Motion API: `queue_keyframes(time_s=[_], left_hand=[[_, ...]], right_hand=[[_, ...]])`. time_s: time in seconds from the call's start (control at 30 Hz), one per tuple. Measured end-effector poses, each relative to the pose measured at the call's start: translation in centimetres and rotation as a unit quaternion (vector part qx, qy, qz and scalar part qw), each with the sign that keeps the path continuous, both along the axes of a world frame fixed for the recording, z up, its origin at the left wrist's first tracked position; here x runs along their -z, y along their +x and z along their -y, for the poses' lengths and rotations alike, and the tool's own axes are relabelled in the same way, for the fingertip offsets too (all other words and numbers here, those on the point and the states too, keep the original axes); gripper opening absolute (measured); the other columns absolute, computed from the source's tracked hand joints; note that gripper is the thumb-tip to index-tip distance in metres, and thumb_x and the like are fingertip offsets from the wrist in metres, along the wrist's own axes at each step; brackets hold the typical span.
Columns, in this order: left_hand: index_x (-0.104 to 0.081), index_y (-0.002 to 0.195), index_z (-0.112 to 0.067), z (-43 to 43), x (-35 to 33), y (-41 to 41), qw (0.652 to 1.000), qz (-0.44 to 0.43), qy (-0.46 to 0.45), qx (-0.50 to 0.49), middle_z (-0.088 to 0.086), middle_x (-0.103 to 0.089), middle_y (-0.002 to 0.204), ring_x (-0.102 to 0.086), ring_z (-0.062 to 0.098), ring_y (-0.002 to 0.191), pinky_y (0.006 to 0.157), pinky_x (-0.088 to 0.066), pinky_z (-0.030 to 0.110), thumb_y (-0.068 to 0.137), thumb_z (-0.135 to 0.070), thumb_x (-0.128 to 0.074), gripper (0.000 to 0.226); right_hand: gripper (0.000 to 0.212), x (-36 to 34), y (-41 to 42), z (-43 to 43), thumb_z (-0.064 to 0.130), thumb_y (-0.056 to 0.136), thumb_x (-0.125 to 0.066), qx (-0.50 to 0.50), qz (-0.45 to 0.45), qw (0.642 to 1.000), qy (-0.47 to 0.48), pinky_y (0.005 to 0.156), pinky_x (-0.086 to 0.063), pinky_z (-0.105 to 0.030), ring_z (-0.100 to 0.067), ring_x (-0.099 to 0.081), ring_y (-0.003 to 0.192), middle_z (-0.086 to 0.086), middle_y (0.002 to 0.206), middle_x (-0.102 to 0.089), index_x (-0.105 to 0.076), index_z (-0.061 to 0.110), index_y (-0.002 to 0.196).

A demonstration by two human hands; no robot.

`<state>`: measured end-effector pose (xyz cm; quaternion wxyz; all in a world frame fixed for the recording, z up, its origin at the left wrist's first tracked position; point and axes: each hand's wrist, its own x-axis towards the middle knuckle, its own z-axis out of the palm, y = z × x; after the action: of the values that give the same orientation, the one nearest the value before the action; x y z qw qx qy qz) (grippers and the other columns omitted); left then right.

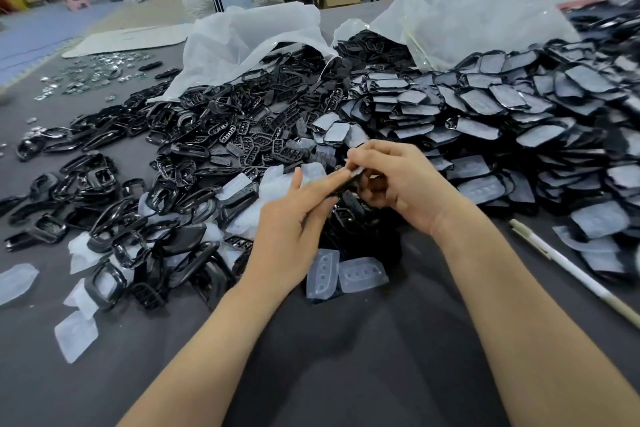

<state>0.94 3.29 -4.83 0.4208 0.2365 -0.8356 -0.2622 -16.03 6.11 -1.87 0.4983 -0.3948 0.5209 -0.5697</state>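
Observation:
My left hand (294, 229) and my right hand (391, 180) meet above the middle of a dark grey table (346, 357). Between them is a thin black plastic piece (346, 184). The fingers of my right hand curl round its far end. My left hand's fingers lie straight along its near edge. Just below the hands lie two translucent white silicone pads with button holes (346, 276). A heap of glossy black frames (156, 191) spreads to the left. A heap of black pieces with grey film faces (502, 121) fills the right.
Two open clear plastic bags (249, 42) spill black parts at the back of the table. A white pen (571, 270) lies at the right. Small shiny metal parts (90, 73) are scattered at the far left. Cardboard boxes and folding tables stand beyond.

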Motion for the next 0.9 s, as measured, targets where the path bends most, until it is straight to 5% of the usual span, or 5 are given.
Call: queue_keyframes(time_s=[0.17, 0.33, 0.53, 0.67, 0.9], left_hand=[[-0.04, 0.141, -0.022, 0.1, 0.0, 0.2, 0.997, 0.062, -0.048, 0.006, -0.006, -0.059, 0.131, -0.054, -0.007, 0.116, 0.114, -0.028, 0.021, 0.094, -0.002, -0.054, 0.053], [-0.02, 0.147, -0.038, 0.5, 0.4, 0.6, 0.997, 0.074, -0.008, -0.031, -0.016, -0.05, 0.129, -0.046, -0.031, 0.1, 0.077, -0.036, -0.003, 0.095, -0.003, -0.053, 0.072], [-0.036, 0.148, -0.025, 1.5, 0.7, 0.9, 0.992, 0.095, 0.005, -0.087, 0.005, -0.052, 0.141, -0.061, 0.019, 0.095, 0.072, -0.039, 0.013, 0.091, 0.005, -0.052, 0.067], [-0.042, 0.145, -0.025, 1.2, 0.7, 0.7, 0.989, 0.117, 0.037, -0.082, 0.007, -0.058, 0.135, -0.057, 0.043, 0.107, 0.089, -0.049, 0.047, 0.091, 0.003, -0.053, 0.062], [-0.044, 0.144, -0.014, 1.3, 0.8, 0.7, 0.98, 0.172, 0.048, -0.086, 0.004, -0.04, 0.151, -0.028, 0.019, 0.144, 0.118, -0.022, 0.033, 0.094, -0.003, -0.053, 0.052]], right_hand=[[0.017, -0.2, -0.4, -0.3, 0.004, 0.089, -0.06, 0.021, -0.101, 0.994, -0.027, 0.039, -0.037, -0.019, -0.013, -0.053, 0.046, 0.001, 0.06, -0.058, -0.062, 0.018, 0.079], [0.012, 0.1, -0.9, -0.5, 0.005, 0.09, -0.061, 0.086, -0.134, 0.987, 0.014, 0.041, -0.039, -0.021, -0.01, -0.053, 0.044, -0.002, 0.067, -0.059, -0.057, 0.015, 0.094], [0.007, -0.4, -5.6, -4.4, 0.005, 0.087, -0.068, 0.2, -0.204, 0.957, 0.049, 0.044, -0.043, -0.015, -0.003, -0.055, 0.043, -0.002, 0.067, -0.064, -0.064, 0.01, 0.083], [0.008, -2.0, -9.8, -6.6, 0.008, 0.082, -0.073, 0.311, -0.318, 0.893, 0.07, 0.05, -0.047, -0.022, -0.005, -0.057, 0.043, -0.002, 0.061, -0.064, -0.066, 0.012, 0.081], [0.009, 0.5, -9.4, -6.7, 0.012, 0.082, -0.073, 0.307, -0.49, 0.803, 0.147, 0.072, -0.04, -0.027, -0.019, -0.057, 0.082, -0.006, 0.087, -0.062, -0.068, 0.008, 0.087]])
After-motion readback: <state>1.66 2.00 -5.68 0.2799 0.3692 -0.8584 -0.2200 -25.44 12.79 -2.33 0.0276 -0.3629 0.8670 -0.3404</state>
